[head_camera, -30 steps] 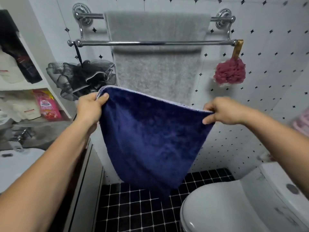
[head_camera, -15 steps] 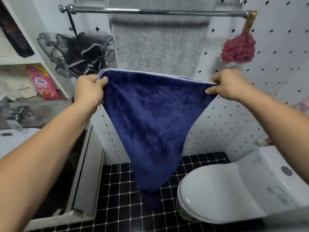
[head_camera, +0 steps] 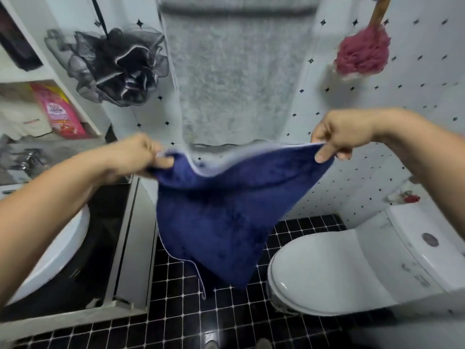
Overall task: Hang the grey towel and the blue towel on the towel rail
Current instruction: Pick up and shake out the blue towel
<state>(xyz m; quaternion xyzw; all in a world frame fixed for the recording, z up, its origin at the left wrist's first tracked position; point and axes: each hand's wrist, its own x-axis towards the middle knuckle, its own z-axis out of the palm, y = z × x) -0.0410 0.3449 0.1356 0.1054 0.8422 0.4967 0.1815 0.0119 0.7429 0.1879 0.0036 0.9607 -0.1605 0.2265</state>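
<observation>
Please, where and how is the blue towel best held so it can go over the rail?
Probably by its two upper corners, one from each side, as the left hand and right hand do now. The blue towel sags along its top edge between them and hangs free, spread for draping.

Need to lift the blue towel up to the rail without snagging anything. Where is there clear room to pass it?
Clear lane: straight up in front of the grey towel, between the black mesh pouf and the red pouf. Both poufs crowd the sides. Left hand and right hand hold the blue towel below it.
</observation>
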